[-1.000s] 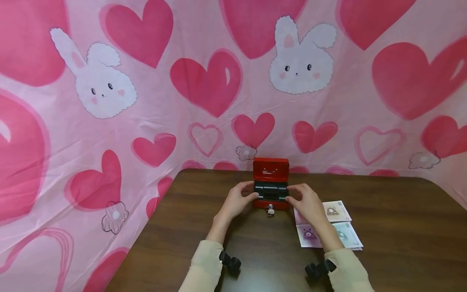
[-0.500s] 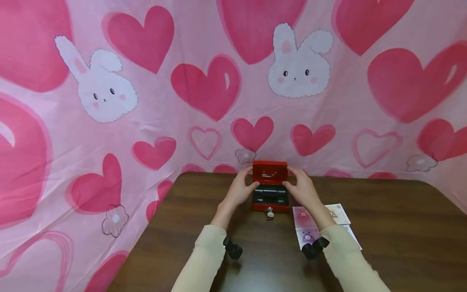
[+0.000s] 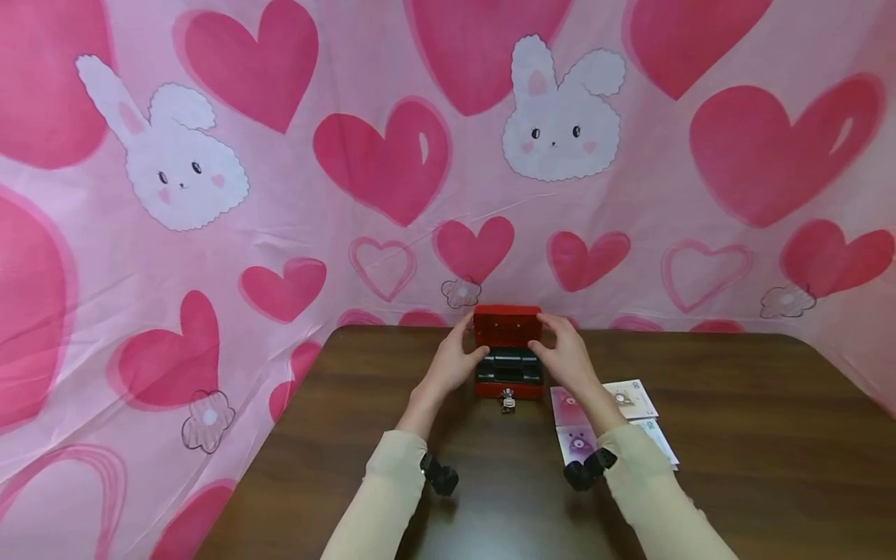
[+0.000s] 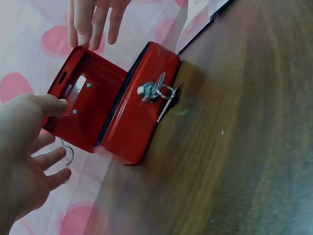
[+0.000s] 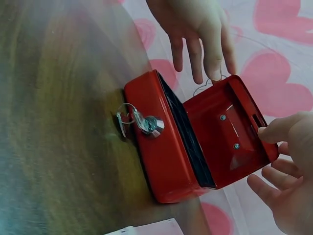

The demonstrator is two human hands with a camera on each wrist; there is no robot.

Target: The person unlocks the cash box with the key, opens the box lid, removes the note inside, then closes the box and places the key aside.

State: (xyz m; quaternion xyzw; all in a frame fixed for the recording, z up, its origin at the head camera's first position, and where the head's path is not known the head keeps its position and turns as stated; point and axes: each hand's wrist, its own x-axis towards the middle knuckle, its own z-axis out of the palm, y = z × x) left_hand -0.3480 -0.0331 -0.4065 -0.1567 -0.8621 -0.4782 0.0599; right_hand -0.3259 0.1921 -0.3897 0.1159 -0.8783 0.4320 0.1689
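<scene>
Cash box (image 3: pixel 509 358), small and red, stands open near the far edge of the table (image 3: pixel 735 435), its lid (image 3: pixel 507 325) upright toward the pink heart backdrop (image 3: pixel 392 155). We judge it to be painted sheet metal: stiff, smooth enough to slip under bare fingers, and light enough to slide on the wood if we push only the lid. We would take hold at the lid's two side edges, where our hands already are.

Our left hand (image 3: pixel 455 364) has its fingers spread, the thumb touching the lid; our right hand (image 3: pixel 562 356) is likewise spread, thumb at the lid's other edge. Neither grips anything.

From the head view we see the play banknotes (image 3: pixel 609 420) lying just right of the box. Only the wrist views show the key (image 4: pixel 155 91) on its ring in the front lock, and the screws inside the lid (image 5: pixel 230 132).
</scene>
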